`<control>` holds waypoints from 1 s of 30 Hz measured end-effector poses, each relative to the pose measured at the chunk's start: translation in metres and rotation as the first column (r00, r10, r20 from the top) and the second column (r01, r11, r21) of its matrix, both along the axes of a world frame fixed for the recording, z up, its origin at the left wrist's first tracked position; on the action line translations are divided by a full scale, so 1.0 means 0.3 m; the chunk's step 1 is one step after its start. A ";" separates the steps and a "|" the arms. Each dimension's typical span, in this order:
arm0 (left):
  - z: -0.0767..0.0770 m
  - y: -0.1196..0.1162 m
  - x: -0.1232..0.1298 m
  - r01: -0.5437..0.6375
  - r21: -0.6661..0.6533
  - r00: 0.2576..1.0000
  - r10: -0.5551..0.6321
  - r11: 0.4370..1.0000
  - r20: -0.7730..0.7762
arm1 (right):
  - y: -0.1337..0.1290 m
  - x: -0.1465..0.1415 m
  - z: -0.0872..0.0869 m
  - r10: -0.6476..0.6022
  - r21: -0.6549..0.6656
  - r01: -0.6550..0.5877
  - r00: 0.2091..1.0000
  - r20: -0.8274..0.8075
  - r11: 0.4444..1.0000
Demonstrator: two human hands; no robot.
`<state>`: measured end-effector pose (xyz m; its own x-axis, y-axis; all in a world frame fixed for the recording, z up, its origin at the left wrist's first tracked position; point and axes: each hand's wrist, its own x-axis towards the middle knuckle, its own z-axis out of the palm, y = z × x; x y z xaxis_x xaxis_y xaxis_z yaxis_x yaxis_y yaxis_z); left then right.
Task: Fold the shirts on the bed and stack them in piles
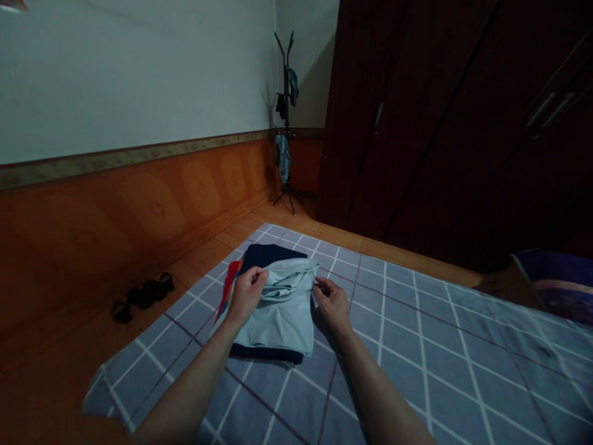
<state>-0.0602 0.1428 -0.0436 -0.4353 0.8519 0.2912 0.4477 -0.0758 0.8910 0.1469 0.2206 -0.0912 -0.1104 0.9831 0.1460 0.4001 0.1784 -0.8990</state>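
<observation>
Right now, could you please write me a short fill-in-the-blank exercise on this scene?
1. The left hand and right hand touch the pale garment, which lies ____ (over/under) the dark folded cloth.
2. The bedspread has a ____ (checked/floral) pattern.
3. In the picture, the coat stand is to the ____ (left/right) of the wardrobe.

Missing words: over; checked; left.

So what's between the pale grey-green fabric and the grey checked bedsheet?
In the head view, folded dark navy cloth shows between the pale fabric and the bedsheet at the near edge; red cloth pokes out left.
</observation>
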 end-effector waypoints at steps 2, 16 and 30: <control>-0.016 0.000 0.011 -0.053 0.021 0.998 0.052 0.998 0.025 | -0.001 0.000 0.003 0.008 0.003 -0.008 1.000 0.009 1.000; -0.029 -0.046 0.038 -0.133 0.082 0.988 0.125 0.988 0.094 | -0.017 0.007 0.029 0.131 0.108 -0.150 0.977 0.168 0.983; -0.055 -0.081 0.094 0.012 0.339 0.879 0.152 0.941 -0.453 | -0.008 0.000 -0.001 0.118 0.131 -0.125 0.991 0.064 0.983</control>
<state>-0.0320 0.1186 -0.0600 -0.2329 0.6469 0.7261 0.8177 -0.2739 0.5063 0.1468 0.2181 -0.0917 -0.2396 0.9337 0.2662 0.4164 0.3465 -0.8406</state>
